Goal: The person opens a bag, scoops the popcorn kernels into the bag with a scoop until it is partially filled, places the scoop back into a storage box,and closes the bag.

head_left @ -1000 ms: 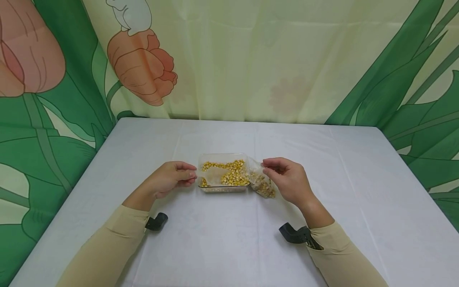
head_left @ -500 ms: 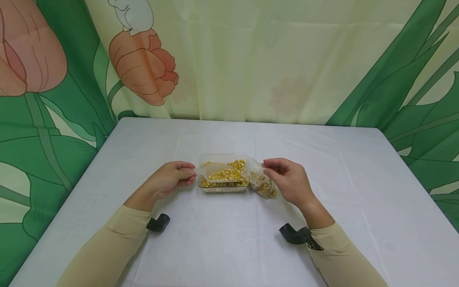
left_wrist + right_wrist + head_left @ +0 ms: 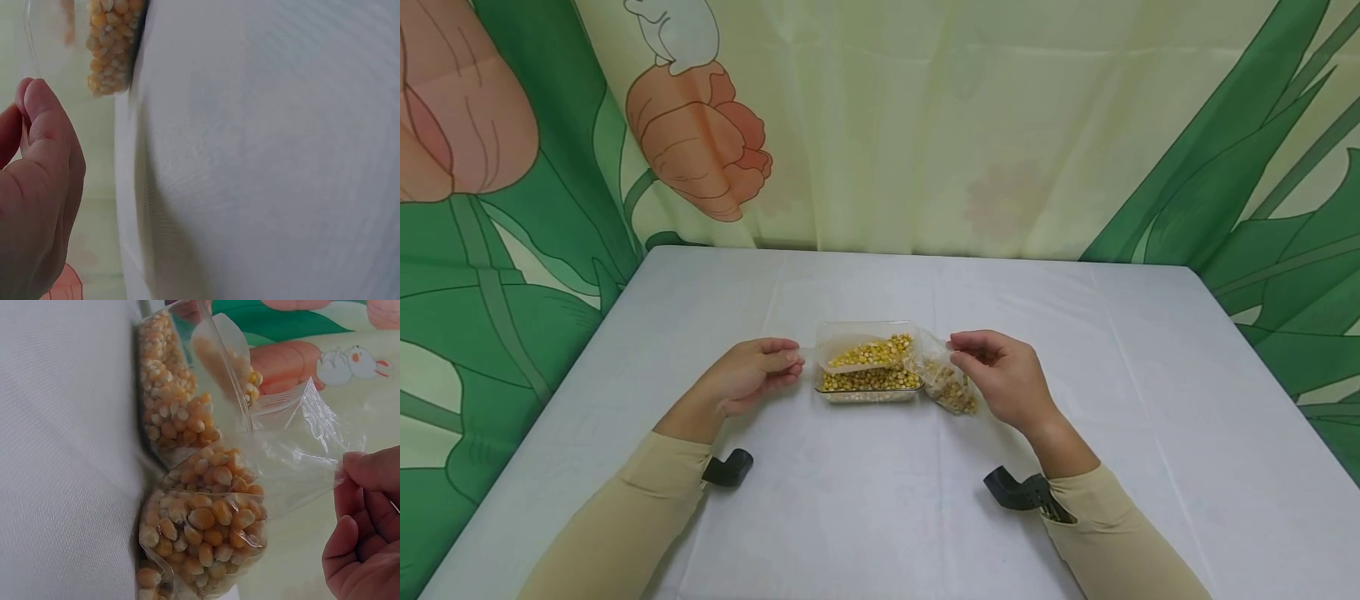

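Note:
My left hand [image 3: 751, 379] pinches the handle of a translucent plastic scoop [image 3: 220, 347], left of a clear rectangular container [image 3: 867, 326]. The scoop is over the container and carries yellow corn kernels [image 3: 870, 353]. More kernels [image 3: 112, 47] lie in the container, seen through its side in the left wrist view. With thumb and forefinger, my right hand [image 3: 1006, 377] pinches the upper edge of a clear zip bag [image 3: 203, 519]. Kernels fill the bag's lower part, which rests on the table against the container's right side. Its mouth faces the container.
A white cloth covers the table [image 3: 865, 508]. Behind it hangs a curtain [image 3: 887, 125] printed with flowers, leaves and a rabbit. Black wrist mounts [image 3: 727, 468] stick out from both sleeves near the tabletop.
My left hand has dug the scoop through the kernels and raised it, now loaded, shifting slightly left. The right hand and bag have stayed in place.

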Available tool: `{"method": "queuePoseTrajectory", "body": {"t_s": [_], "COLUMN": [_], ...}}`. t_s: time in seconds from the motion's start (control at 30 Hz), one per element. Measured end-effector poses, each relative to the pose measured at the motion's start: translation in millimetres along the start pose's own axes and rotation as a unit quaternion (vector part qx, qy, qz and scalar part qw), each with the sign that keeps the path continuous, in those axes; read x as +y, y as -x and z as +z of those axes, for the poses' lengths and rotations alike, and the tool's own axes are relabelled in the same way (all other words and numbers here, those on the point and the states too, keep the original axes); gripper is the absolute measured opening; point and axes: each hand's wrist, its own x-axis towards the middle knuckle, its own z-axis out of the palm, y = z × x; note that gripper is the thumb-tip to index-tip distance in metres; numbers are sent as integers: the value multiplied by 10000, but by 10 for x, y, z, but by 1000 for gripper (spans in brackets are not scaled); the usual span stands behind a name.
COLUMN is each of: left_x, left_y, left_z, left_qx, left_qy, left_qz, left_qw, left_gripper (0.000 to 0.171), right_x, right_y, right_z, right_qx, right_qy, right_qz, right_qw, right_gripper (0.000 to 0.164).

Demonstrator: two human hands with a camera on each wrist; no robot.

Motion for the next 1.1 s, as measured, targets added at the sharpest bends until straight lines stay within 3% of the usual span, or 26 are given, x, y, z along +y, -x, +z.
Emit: {"method": "queuePoseTrajectory", "body": {"t_s": [0.4,0.6,1.1], "left_x": [43,45,130], "left_y": [47,54,65], "left_z": [-16,13,344], "left_qx": [-168,-270,-424], "left_qy": [560,557,157], "left_qz": [100,211,529], "left_qw": [9982,9979,9976], "left_gripper": [33,29,32], "right_x": [-9,-3,-2], "right_y": [-12,-8,-8], "right_z": [2,7,6], "right_qx": [-1,-10,-14], "right_qy": [65,63,27], "right_qz": [28,36,27], "right_qw": [10000,10000,10000], "right_gripper": [19,19,20]}}
